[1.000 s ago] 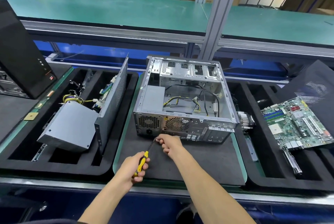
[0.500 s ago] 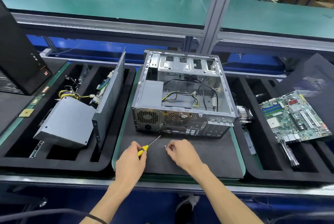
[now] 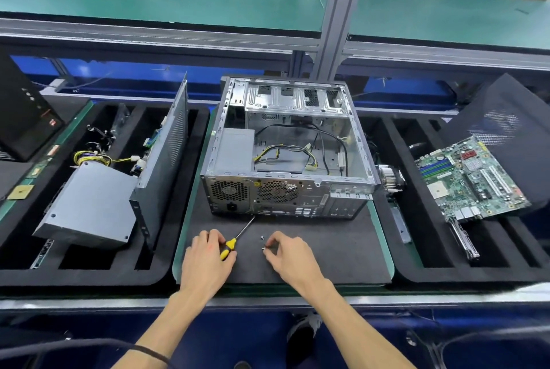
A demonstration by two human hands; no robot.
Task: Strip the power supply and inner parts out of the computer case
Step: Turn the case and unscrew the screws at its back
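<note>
The left hand (image 3: 205, 258) grips a screwdriver (image 3: 235, 239) near the mat's (image 3: 327, 255) front edge. The right hand (image 3: 290, 255) pinches a screw (image 3: 264, 248) beside it.

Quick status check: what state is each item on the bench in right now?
Computer case: open, power supply still inside.
Power supply: seated in the case's left rear corner.
Screwdriver: held by left hand.
Screw: pinched by right hand.
Loose screw: lying on mat.
Motherboard: out, in right tray.
</note>
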